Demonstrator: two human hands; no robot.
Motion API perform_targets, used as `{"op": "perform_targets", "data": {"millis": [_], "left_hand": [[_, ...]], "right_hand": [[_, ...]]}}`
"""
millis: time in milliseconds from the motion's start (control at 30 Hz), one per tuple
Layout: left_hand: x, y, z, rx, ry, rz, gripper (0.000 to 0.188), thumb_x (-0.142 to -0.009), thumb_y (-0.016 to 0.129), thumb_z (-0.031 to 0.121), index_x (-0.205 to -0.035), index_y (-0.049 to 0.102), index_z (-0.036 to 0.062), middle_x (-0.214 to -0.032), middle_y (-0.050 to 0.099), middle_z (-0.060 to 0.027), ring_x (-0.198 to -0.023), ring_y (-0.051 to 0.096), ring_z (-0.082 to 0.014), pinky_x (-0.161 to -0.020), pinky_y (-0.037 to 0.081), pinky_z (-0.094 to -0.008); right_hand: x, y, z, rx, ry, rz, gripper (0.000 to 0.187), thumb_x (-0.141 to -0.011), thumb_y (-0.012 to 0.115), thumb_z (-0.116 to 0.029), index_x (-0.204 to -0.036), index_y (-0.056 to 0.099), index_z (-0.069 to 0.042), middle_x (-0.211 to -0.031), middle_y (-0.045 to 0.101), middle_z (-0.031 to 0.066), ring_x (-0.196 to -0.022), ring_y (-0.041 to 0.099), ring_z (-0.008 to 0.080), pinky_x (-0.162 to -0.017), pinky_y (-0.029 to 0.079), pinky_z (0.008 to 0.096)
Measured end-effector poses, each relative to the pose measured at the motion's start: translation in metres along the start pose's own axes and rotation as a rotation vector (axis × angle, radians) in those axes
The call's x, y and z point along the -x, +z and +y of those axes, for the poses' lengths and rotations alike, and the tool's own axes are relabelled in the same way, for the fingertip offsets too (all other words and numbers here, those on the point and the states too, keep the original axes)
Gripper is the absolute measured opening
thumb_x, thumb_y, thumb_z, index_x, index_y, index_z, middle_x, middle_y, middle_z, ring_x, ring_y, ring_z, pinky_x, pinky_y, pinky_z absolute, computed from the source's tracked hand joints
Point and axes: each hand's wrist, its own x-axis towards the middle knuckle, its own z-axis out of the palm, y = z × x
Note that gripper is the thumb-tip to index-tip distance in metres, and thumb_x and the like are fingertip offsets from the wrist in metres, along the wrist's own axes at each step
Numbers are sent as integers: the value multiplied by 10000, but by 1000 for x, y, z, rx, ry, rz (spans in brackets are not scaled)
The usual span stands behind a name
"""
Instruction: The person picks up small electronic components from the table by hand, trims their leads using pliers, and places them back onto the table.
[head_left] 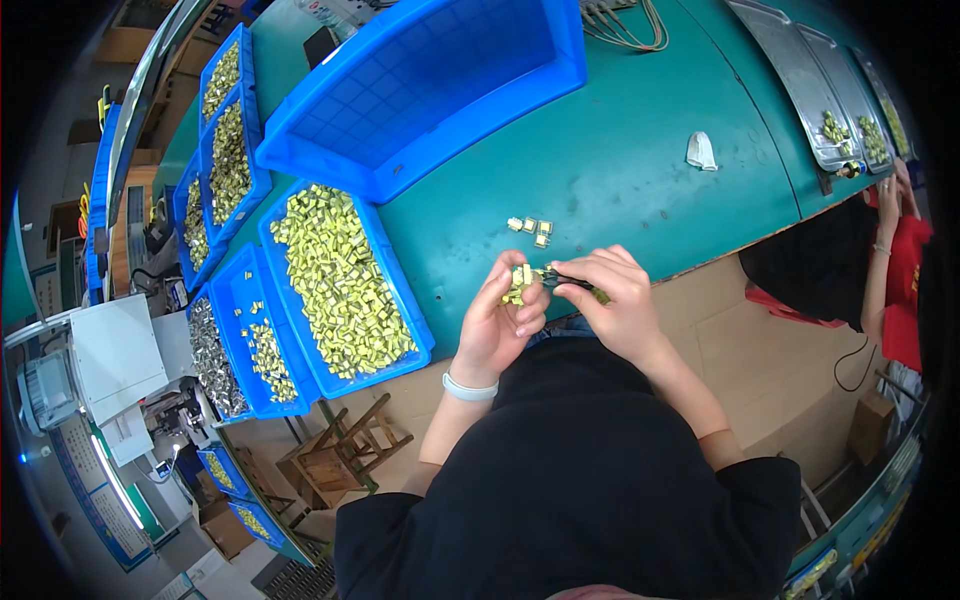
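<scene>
Cupping yellow-green parts (517,290) in half-curled left hand (490,327); pinching dark tool (566,281) in closed right hand (620,301); facing loose pieces (542,240) on green table (620,150), beside filled blue bin (424,343).

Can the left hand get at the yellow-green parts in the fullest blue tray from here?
Probably yes: the tray is uncovered, and nothing seems to stand between the parts and the left hand. But that hand already holds small pieces, which may hamper picking.
</scene>
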Motion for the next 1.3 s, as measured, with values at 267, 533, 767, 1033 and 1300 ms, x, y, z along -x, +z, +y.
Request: {"op": "perform_targets", "data": {"millis": [267,533,767,1033,1300], "left_hand": [[1,0,0,-61,-43,-40,191,-1084,466,265,-1227,466,138,-834,506,-58,-679,454,-119,-516,339,-214],[2,2,-2,-51,-32,-28,190,-1089,457,256,-1229,465,128,-831,505,-59,-688,453,-119,-529,343,-220],[3,2,-2,-43,-32,-48,188,-1089,457,259,-1226,467,131,-831,505,-57,-692,454,-119,-530,343,-221],[3,-1,-1,-96,-33,-47,211,-1080,481,264,-1230,464,117,-848,520,-66,-697,459,-120,-546,350,-221],[5,2,-4,-361,67,-16,337,-1056,557,326,-1257,507,61,-837,554,-60,-673,449,-89,-555,345,-219]], "right_hand": [[-3,-1,-2,6,-46,-22,202,-771,792,-40,-965,750,-2,-856,746,92,-703,653,215,-716,445,344],[-3,-4,-4,12,-49,-39,205,-773,788,-46,-969,749,0,-843,739,98,-704,654,225,-721,443,347],[-3,-7,-4,-35,-27,-50,220,-765,795,-51,-972,746,4,-839,735,104,-703,652,231,-712,439,350],[-3,-5,-4,-17,-66,-42,206,-753,807,-48,-943,747,6,-820,735,99,-697,661,234,-700,441,349],[-3,-8,-4,10,-49,-34,204,-746,810,-50,-934,749,3,-830,742,98,-702,670,235,-707,452,353]]}}
